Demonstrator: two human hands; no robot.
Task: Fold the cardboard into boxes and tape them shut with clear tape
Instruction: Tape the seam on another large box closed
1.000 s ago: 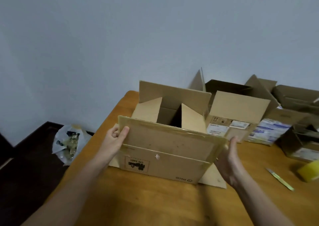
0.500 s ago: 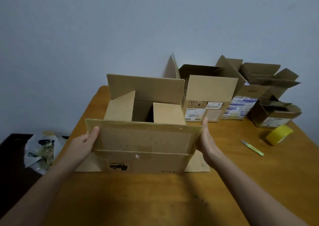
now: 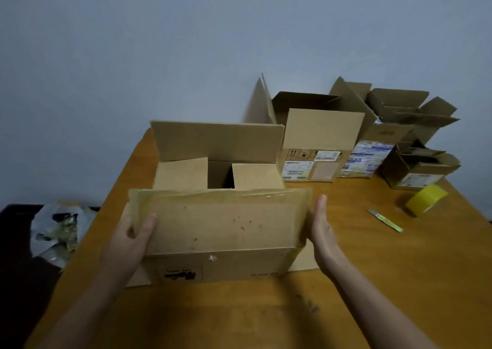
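head view: the open box (image 3: 218, 267) stands on the wooden table (image 3: 399, 282) toward its left edge, with the two short flaps folded in and the far flap upright. the left hand (image 3: 130, 239) holds the left end of the near flap (image 3: 221, 220), thumb on its front face and the other fingers hidden behind. the right hand (image 3: 322, 228) lies flat, fingers straight, against the flap's right end. the box looks light and empty. the board seems stiff but should bend easily at its crease, and old tape along the flap's rim may be slick, so holding both ends suits it. the yellowish tape roll (image 3: 426, 198) and a cutter (image 3: 384, 220) lie near the right edge.
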